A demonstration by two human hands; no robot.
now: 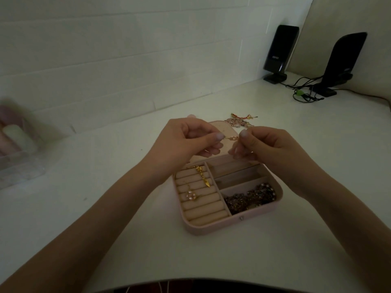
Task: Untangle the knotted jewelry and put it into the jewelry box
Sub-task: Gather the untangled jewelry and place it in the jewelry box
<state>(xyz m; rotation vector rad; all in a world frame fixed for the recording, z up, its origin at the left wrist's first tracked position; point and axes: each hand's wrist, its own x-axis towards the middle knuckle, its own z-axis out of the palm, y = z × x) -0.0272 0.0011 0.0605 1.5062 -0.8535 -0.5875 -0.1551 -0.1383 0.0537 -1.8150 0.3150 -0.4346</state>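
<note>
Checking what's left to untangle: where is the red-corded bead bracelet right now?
In the head view, the red-corded bead bracelet lies on the white table just behind the pink jewelry box, right of centre, beyond the right hand.

Your left hand & right hand each pinch an end of a small gold chain piece, held above the open pink jewelry box on the white bench. Dark beads fill its near-right compartment; gold pendants lie on the ring rolls.
</note>
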